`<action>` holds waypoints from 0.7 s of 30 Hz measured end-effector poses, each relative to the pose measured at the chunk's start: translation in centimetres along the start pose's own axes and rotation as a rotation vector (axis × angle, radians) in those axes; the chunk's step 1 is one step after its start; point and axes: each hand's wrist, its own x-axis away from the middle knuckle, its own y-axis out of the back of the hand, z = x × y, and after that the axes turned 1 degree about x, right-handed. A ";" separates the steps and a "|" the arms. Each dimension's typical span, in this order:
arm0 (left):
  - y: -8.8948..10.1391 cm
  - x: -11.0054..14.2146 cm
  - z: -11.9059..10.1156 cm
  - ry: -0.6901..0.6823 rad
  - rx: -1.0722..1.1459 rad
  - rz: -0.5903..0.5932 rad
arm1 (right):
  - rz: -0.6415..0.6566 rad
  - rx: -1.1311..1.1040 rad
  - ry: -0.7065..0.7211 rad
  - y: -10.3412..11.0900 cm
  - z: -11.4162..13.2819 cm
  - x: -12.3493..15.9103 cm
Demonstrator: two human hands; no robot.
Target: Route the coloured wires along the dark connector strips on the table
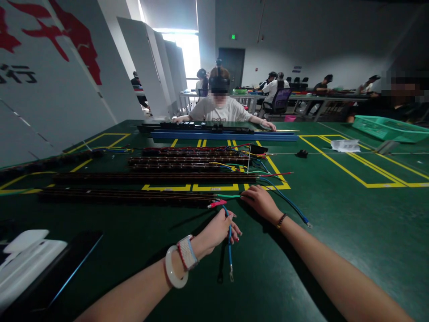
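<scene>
Two wires were in my fingers, both leading from the right end of the long dark strip (127, 197) nearest me. My left hand (217, 230) had the blue wire (229, 243) pinched near the thumb, with the other fingers loosely curled; its metal lug (231, 273) hung below them, over the green table (335, 250). My right hand (257, 201) had its fingertips closed on the far end of the green wire (230, 197). Just above my left hand, a red wire (217, 204) stuck out at the same strip end, touched by neither hand as far as I could tell.

Beyond that strip, a second long strip (154, 177) lay roughly parallel, and past it was a group of shorter strips (191, 162) with coloured wires at their right ends. Another blue wire (290, 203), also ending in a lug, curved across the table behind my right hand.

Across from me sat a person (219, 107) in a white top, arms resting at the far edge behind a blue rail (224, 136). Off to the right lay a crumpled white sheet (345, 146) and a green basket (390, 129); a white device (33, 264) stood at my near left.
</scene>
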 end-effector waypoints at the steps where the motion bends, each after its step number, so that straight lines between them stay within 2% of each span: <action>1: 0.3 0.1 -0.3 0.016 -0.052 0.023 | -0.005 -0.002 0.000 -0.1 -0.1 0.0; 9: 2.9 0.6 -3.0 0.167 -0.447 0.242 | -0.048 -0.002 -0.009 -0.8 -0.9 -0.1; 13: 3.9 0.2 -3.5 0.196 -0.579 0.311 | -0.061 0.001 -0.006 -0.7 -0.8 -0.1; 16: 4.1 0.0 -3.2 0.200 -0.537 0.301 | -0.058 0.000 -0.010 -0.6 -0.8 -0.1; 21: 3.9 -0.1 -2.4 0.213 -0.228 0.305 | -0.054 -0.006 -0.009 -0.6 -0.7 0.1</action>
